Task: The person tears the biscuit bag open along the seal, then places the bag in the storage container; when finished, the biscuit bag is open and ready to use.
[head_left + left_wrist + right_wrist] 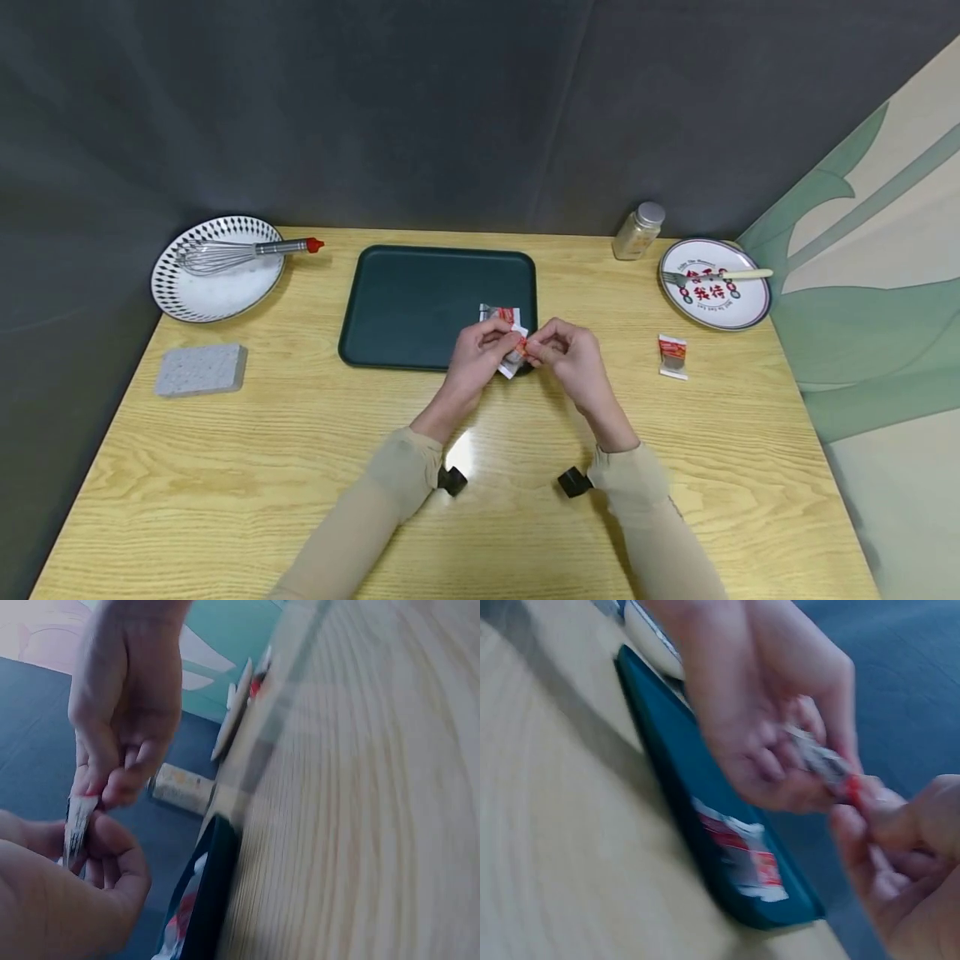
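Observation:
A small red-and-white wrapped snack packet (513, 360) is between my two hands, above the near right corner of the dark green tray (420, 308). My left hand (478, 354) pinches it between thumb and fingers. The right hand (572, 360) pinches its red end, as the right wrist view of the packet (821, 759) shows. Fingers cover part of the wrapper, and whether it is torn I cannot tell. A second wrapped packet (742, 851) lies in the tray, just beyond the hands in the head view.
Another packet (672, 357) lies at the right, near a plate (720, 312) bearing a fork (738, 274). A lidded jar (638, 232) stands at the back. At the left are a patterned plate (247, 296) with a whisk (247, 252) and a grey block (201, 370).

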`<state>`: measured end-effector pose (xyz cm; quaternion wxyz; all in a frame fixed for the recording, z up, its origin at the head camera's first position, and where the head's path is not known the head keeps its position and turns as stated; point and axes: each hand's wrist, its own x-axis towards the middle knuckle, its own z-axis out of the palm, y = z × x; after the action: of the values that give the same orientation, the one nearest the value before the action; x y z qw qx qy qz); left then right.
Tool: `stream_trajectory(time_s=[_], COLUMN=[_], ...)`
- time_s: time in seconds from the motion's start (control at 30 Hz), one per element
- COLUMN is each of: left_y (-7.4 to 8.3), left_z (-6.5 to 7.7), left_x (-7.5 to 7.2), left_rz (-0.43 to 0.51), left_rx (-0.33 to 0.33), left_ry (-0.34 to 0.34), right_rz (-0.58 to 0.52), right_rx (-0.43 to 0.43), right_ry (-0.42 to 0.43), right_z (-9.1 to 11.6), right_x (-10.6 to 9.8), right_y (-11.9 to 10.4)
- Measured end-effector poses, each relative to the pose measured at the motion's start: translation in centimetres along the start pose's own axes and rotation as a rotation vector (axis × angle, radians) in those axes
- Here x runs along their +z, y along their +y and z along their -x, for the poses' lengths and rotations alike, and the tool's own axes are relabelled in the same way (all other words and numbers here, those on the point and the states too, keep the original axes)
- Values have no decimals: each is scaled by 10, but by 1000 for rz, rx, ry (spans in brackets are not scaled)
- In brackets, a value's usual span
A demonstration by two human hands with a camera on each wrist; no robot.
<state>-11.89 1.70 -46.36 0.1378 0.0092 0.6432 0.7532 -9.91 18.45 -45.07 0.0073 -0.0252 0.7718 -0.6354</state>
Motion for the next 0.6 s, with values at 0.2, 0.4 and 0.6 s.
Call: stream_trajectory(time_s=[0.2, 0.4, 0.6], left_y=[-2, 0, 6], left_z=[0, 3, 6], left_x=[13, 18, 19], left_rz=[196, 344, 449], left_rx=[-45, -92, -133], left_ry=[153, 202, 193], right_rz=[-77, 24, 169], right_rx=[-152, -361, -572], right_ry=[269, 469, 559], right_z=[5, 9, 10], right_x=[26, 48, 56], right_y=[12, 22, 26])
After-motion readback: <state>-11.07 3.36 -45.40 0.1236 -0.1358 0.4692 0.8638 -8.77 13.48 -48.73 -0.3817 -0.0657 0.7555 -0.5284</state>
